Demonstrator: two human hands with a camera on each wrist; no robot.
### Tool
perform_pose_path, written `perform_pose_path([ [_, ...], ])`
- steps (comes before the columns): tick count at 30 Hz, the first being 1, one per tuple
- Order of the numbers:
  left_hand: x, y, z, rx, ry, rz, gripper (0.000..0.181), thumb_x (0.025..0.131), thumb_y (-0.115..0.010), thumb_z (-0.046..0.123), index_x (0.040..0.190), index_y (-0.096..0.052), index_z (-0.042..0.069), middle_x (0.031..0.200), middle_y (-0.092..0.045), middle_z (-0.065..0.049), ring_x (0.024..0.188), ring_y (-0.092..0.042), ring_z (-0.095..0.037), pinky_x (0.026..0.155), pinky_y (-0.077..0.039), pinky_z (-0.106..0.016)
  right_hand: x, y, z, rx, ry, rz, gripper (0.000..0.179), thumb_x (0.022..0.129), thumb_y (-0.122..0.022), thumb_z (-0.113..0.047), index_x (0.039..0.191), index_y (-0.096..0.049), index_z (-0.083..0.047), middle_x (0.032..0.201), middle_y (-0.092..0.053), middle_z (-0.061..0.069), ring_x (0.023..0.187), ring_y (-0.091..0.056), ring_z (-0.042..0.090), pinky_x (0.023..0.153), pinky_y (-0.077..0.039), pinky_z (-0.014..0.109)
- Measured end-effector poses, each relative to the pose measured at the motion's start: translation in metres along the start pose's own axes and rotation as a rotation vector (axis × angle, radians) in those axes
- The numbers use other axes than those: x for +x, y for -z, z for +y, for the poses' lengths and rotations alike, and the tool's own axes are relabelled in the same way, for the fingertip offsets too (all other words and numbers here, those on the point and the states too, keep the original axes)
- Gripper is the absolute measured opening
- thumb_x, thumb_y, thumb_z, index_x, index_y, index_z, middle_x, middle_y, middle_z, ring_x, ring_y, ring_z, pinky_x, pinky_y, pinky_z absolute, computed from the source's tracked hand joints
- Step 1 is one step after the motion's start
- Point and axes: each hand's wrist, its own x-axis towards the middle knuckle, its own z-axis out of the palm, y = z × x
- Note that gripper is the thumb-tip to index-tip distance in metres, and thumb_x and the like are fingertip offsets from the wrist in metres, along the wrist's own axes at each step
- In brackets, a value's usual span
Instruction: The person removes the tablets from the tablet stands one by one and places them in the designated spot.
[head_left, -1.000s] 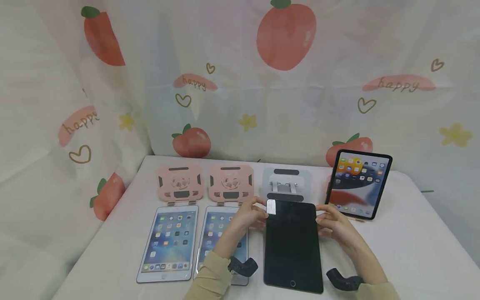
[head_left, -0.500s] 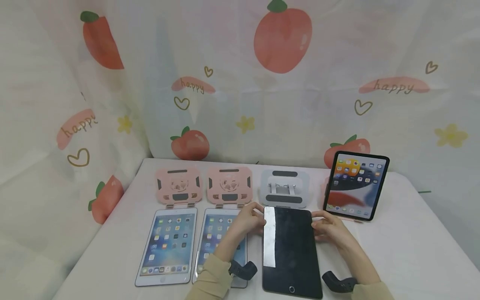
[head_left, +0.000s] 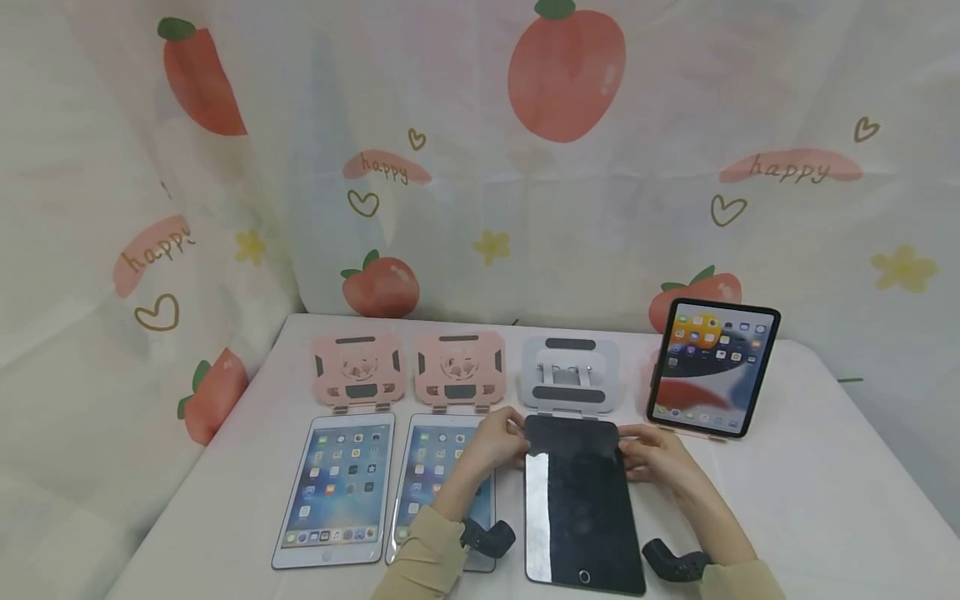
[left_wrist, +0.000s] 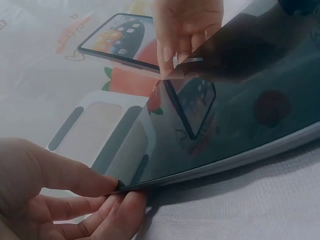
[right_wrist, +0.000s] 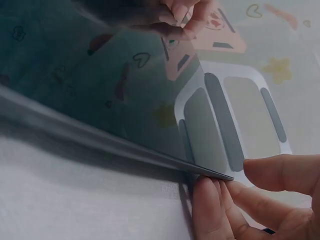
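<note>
A black tablet (head_left: 588, 521) with a dark, glossy screen lies face up between my hands, in front of a white tablet stand (head_left: 570, 393). My left hand (head_left: 491, 442) pinches its far left corner, thumb on top and fingers underneath, as the left wrist view shows. At the far right corner, my right hand (head_left: 656, 454) has its fingers curled under the edge. In the right wrist view the right thumb (right_wrist: 270, 172) is just beside that corner. A shadowed gap shows beneath the tablet's side edge in both wrist views.
Two white tablets with lit screens, a left one (head_left: 337, 492) and a nearer one (head_left: 420, 467) partly behind my left arm, lie before pink stands (head_left: 390, 340). Another lit tablet (head_left: 712, 367) stands propped at the right. A patterned cloth (head_left: 450, 100) hangs behind the table (head_left: 810, 500).
The black tablet's far edge has come down and toward me, uncovering the white stand's lower edge. The bright reflection on its screen has grown into a long strip. Both hands moved with it.
</note>
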Motion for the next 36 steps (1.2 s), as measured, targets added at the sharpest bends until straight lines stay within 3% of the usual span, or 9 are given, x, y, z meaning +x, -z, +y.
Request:
perform_pose_path([
  [9, -0.002, -0.001, 0.004, 0.121, -0.042, 0.041, 0.025, 0.079, -0.064, 0.005, 0.102, -0.065, -0.004, 0.073, -0.066, -0.007, 0.062, -0.059, -0.013, 0.058, -0.047, -0.023, -0.002, -0.001, -0.006, -0.075, -0.039, -0.001, 0.046, 0.096, -0.048, -0.011, 0.132, -0.042, 0.018, 0.087, -0.067, 0.002, 0.075, -0.062, 0.008, 0.067, -0.057, 0.025],
  [17, -0.001, 0.0, 0.004, 0.161, -0.052, 0.046, 0.036, 0.081, -0.061, 0.007, 0.115, -0.062, -0.006, 0.086, -0.069, -0.013, 0.068, -0.061, -0.017, 0.065, -0.052, -0.031, -0.003, -0.005, -0.009, -0.112, -0.058, 0.038, 0.046, 0.096, -0.048, -0.013, 0.132, -0.043, 0.017, 0.097, -0.066, 0.016, 0.076, -0.061, 0.01, 0.067, -0.058, 0.027],
  [24, -0.001, 0.001, 0.004, 0.167, -0.058, 0.013, 0.036, 0.084, -0.058, 0.009, 0.117, -0.061, -0.005, 0.081, -0.066, -0.008, 0.066, -0.058, -0.014, 0.062, -0.047, -0.026, -0.003, -0.004, -0.01, -0.124, -0.046, 0.045, 0.045, 0.097, -0.047, -0.012, 0.13, -0.044, 0.019, 0.095, -0.066, 0.015, 0.075, -0.06, 0.01, 0.065, -0.058, 0.027],
  [32, 0.002, 0.001, 0.001, 0.197, -0.064, -0.001, 0.037, 0.086, -0.056, 0.011, 0.118, -0.062, -0.005, 0.092, -0.069, -0.012, 0.079, -0.062, -0.018, 0.074, -0.055, -0.038, -0.006, 0.0, -0.012, -0.135, -0.033, 0.03, 0.046, 0.099, -0.046, -0.014, 0.13, -0.043, 0.019, 0.097, -0.068, 0.019, 0.077, -0.066, 0.012, 0.07, -0.059, 0.031],
  [36, 0.001, 0.001, 0.001, 0.186, -0.059, -0.005, 0.037, 0.087, -0.055, 0.011, 0.119, -0.061, -0.006, 0.088, -0.068, -0.011, 0.072, -0.062, -0.016, 0.07, -0.054, -0.034, -0.008, 0.004, -0.012, -0.111, -0.026, 0.006, 0.047, 0.099, -0.046, -0.015, 0.131, -0.041, 0.019, 0.095, -0.071, 0.015, 0.079, -0.069, 0.014, 0.072, -0.059, 0.033],
])
